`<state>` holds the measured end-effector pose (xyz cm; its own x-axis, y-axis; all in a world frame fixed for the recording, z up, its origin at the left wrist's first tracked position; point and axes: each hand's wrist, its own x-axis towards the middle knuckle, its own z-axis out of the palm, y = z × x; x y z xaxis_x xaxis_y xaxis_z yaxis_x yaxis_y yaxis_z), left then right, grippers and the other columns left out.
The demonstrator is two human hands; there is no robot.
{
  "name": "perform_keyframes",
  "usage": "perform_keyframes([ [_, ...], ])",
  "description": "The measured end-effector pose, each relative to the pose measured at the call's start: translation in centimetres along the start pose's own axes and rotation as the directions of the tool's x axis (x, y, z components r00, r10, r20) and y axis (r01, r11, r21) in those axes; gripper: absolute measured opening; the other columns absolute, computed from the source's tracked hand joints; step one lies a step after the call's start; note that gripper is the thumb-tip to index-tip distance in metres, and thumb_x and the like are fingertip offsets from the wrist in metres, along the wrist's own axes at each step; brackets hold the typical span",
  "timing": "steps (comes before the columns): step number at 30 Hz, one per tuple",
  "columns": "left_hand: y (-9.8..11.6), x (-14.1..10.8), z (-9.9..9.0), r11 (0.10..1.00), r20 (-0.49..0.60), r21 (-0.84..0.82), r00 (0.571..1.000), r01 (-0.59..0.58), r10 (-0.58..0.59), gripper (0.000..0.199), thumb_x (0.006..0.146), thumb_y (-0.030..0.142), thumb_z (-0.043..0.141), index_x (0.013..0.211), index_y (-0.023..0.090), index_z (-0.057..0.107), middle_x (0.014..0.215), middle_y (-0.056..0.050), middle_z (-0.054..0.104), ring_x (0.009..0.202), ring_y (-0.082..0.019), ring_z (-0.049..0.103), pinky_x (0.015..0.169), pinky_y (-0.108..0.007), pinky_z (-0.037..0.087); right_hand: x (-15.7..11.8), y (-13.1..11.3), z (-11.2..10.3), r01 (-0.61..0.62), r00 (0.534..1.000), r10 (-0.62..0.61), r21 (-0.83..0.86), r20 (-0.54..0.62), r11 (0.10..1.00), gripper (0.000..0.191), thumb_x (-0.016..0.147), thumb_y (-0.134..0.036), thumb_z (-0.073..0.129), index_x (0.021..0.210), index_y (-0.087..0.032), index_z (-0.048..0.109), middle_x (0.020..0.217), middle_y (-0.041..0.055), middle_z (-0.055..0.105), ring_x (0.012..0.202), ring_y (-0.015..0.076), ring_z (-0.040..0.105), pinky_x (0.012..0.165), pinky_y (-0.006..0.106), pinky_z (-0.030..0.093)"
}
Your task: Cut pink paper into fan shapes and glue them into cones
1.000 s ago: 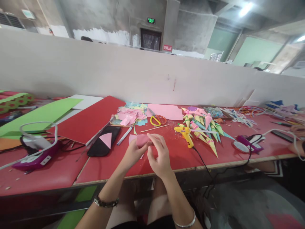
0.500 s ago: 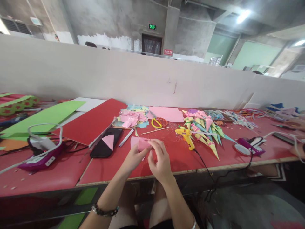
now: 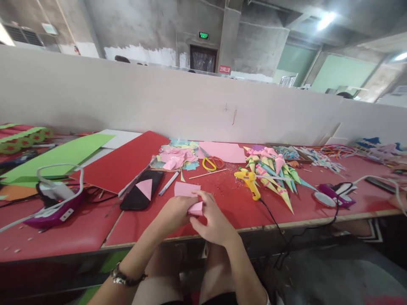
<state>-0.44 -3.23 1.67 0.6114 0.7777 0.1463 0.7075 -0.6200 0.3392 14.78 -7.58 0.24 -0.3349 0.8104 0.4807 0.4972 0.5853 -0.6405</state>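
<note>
A pink paper piece (image 3: pixel 196 208), bent into a curve, is between my two hands near the table's front edge. My left hand (image 3: pixel 178 210) is closed round its left side. The fingers of my right hand (image 3: pixel 212 216) are bent against its right side. Just beyond my hands, another pink paper piece (image 3: pixel 187 189) lies on the red table. To the left, a pink triangle (image 3: pixel 145 189) rests on a black phone (image 3: pixel 154 195), with a marker (image 3: pixel 168 184) beside it. A yellow glue gun (image 3: pixel 249 182) lies to the right.
Yellow-handled scissors (image 3: pixel 209 163) and a pile of paper scraps (image 3: pixel 177 156) sit farther back. Paper cones (image 3: pixel 280 169) are heaped at the right. Purple power strips (image 3: pixel 60 212) with cables stand on both sides. Another person's hand (image 3: pixel 397 201) shows at the right edge.
Both hands have moved slightly nearer to me and turned, with the held pink paper. The pink piece beyond them shows more fully.
</note>
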Motion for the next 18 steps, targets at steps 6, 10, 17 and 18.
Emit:
perform_keyframes([
  [6, 0.7, 0.2, 0.8, 0.978, 0.096, 0.206, 0.994, 0.036, -0.057, 0.037, 0.067, 0.009, 0.049, 0.102, 0.014, 0.058, 0.080, -0.013, 0.069, 0.074, -0.028, 0.064, 0.063, -0.034, 0.045, -0.5, 0.4, 0.2, -0.071, 0.988, 0.069, 0.009, 0.141, 0.997, 0.040, 0.072, -0.019, 0.059, 0.111, -0.018, 0.055, 0.136, 0.0102, 0.035, 0.125, 0.0223, 0.031, 0.105, 0.038, 0.028],
  [10, 0.4, 0.2, 0.9, 0.967, 0.115, 0.250, 0.991, 0.040, -0.071, 0.044, 0.067, 0.006, 0.046, 0.109, 0.016, 0.054, 0.081, -0.011, 0.069, 0.076, -0.027, 0.064, 0.064, -0.033, 0.045, -0.3, 0.4, 0.6, -0.113, 0.987, 0.109, 0.028, 0.122, 0.993, 0.044, 0.075, -0.027, 0.058, 0.117, -0.017, 0.050, 0.134, 0.0118, 0.037, 0.125, 0.0234, 0.032, 0.104, 0.040, 0.030],
  [17, -0.4, -0.3, 0.6, 0.979, 0.069, 0.198, 0.996, 0.049, -0.064, 0.042, 0.068, 0.007, 0.047, 0.108, 0.019, 0.051, 0.094, -0.008, 0.065, 0.082, -0.023, 0.062, 0.071, -0.031, 0.044, 0.7, 0.9, 1.0, -0.113, 0.993, 0.109, 0.109, 0.044, 0.988, 0.045, 0.082, -0.022, 0.052, 0.125, -0.019, 0.042, 0.122, 0.0085, 0.049, 0.115, 0.0200, 0.044, 0.099, 0.036, 0.037],
  [18, -0.5, -0.4, 0.6, 0.985, 0.043, 0.165, 0.997, 0.058, -0.066, 0.042, 0.068, 0.008, 0.048, 0.108, 0.020, 0.050, 0.097, -0.008, 0.064, 0.084, -0.022, 0.061, 0.073, -0.031, 0.044, 0.8, 1.0, 1.0, -0.108, 0.994, 0.105, 0.111, 0.038, 0.988, 0.043, 0.082, -0.021, 0.051, 0.124, -0.020, 0.043, 0.121, 0.0081, 0.050, 0.114, 0.0198, 0.045, 0.099, 0.036, 0.037],
])
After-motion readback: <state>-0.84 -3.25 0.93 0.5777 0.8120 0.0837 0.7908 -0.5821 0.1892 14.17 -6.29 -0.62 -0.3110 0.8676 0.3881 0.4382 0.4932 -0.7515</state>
